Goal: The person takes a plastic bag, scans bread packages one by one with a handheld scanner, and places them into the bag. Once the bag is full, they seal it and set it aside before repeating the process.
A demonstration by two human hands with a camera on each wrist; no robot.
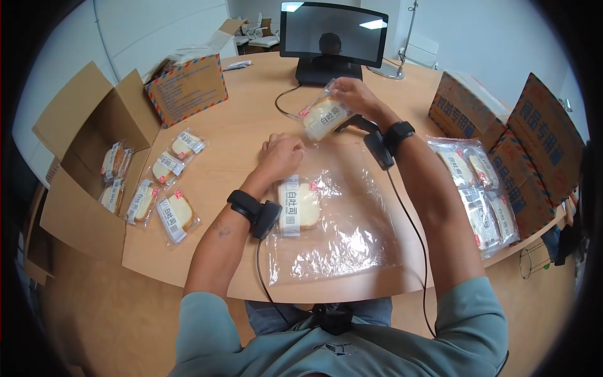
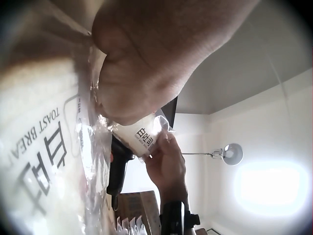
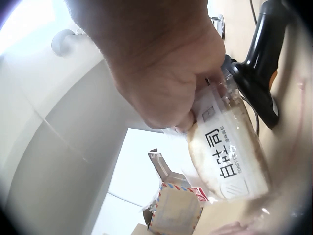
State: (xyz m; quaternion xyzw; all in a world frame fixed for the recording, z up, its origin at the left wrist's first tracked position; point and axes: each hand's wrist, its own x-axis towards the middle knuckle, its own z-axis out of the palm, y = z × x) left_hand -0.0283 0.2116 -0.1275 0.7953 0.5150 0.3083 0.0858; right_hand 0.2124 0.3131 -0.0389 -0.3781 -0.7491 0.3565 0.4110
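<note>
My right hand [image 1: 355, 97] pinches one end of a packaged toast bread [image 1: 325, 118] and holds it up over the far part of the table. Its printed label faces the right wrist view, where the bread pack [image 3: 227, 147] hangs below the fingers. My left hand [image 1: 284, 156] has curled fingers gripping the far edge of a large clear plastic bag [image 1: 352, 251]; in the left wrist view, crinkled film [image 2: 93, 132] runs up to those fingers. Inside that bag, at its left side, lies another toast pack [image 1: 299, 205].
Several loose bread packs [image 1: 176, 213] lie left, beside an open carton [image 1: 81, 182] with more inside. A filled clear bag [image 1: 480, 207] and cartons [image 1: 524, 151] stand right. Behind are a monitor [image 1: 333, 38], a striped-edge box [image 1: 188, 88] and a black handheld scanner [image 3: 261, 58].
</note>
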